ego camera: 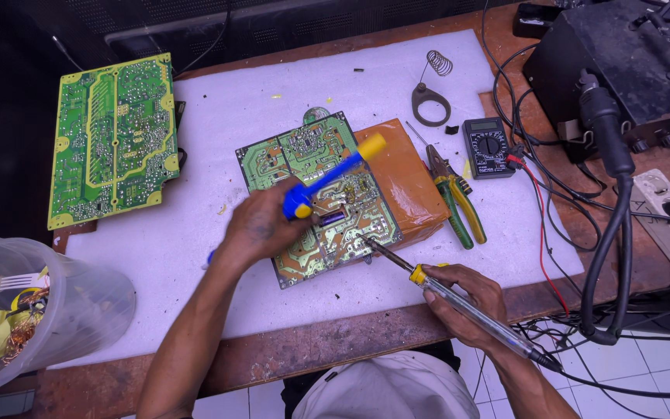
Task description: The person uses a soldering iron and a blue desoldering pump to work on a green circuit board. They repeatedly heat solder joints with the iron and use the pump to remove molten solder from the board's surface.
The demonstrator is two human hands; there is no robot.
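- Beneath both hands, a green printed circuit board with silver solder tracks (pixel 327 194) lies solder side up on an orange-brown wrapped block (pixel 409 182), which rests on a white foam sheet (pixel 257 101) covering the workbench.
- Left hand (pixel 261 225): fingers curled tight around the barrel of a blue-and-yellow plastic desoldering pump (pixel 331 174). The pump's blue end sits just beyond the fingertips over the middle of the board; its yellow end points away toward the block.
- Right hand (pixel 463 299): fingers pinched pen-style around the clear handle of a soldering iron with a yellow collar (pixel 428 278). The metal tip extends ahead of the fingertips and meets the board's near edge region, just beside the pump end.
- Whether the tip touches a joint cannot be resolved.
- Progress, as judged: iron and pump are both at the board, so joint work appears under way. No loosened component shows beside the board; how many joints are done or left cannot be told.
- Beyond the right fingertips: green-and-yellow handled pliers (pixel 459 206), a small black multimeter (pixel 488 146) and a dark metal ring stand with a coil spring (pixel 431 97).
- Well apart from the left fingers: a second green circuit board (pixel 114 136) and a clear plastic tub holding scraps (pixel 32 310).
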